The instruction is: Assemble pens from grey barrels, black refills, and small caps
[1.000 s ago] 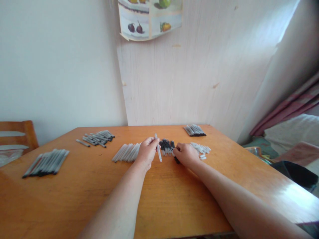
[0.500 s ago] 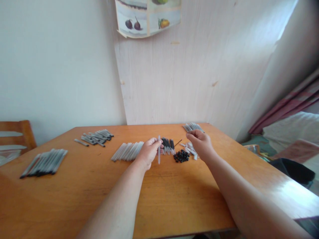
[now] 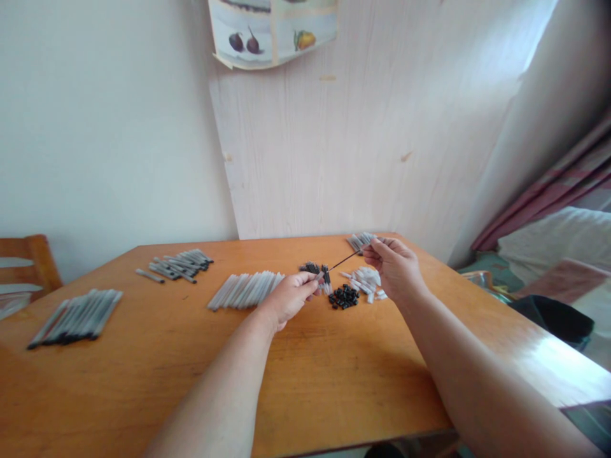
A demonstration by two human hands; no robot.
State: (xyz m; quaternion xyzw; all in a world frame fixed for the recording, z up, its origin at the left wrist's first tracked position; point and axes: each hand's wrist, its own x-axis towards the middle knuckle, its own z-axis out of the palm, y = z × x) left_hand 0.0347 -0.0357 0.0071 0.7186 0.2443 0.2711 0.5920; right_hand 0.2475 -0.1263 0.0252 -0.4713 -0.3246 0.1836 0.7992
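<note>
My left hand (image 3: 290, 298) is closed, thumb and fingers pinching a clear pen barrel (image 3: 319, 277) that is mostly hidden by the grip. My right hand (image 3: 395, 266) pinches a thin dark pen refill (image 3: 345, 260) by its far end. The refill slants down to the left, and its lower end meets the barrel at my left fingers; whether it is inside cannot be made out. Beneath the hands lie dark-tipped refills (image 3: 312, 267), a heap of small black caps (image 3: 344, 297) and white translucent pieces (image 3: 365, 280). Empty-looking clear barrels (image 3: 243, 290) lie in a row beside my left hand.
The wooden table (image 3: 305, 388) also bears black-ended pens (image 3: 76, 317) at the left, another pen pile (image 3: 181, 264) behind them, and more pens (image 3: 358, 242) at the back. A wall panel (image 3: 315, 159) rises behind; a chair (image 3: 38, 261) stands left.
My left hand has tilted the barrel from upright towards the right. My right hand has turned and risen slightly, and the refill now spans both hands. The view has shifted a little.
</note>
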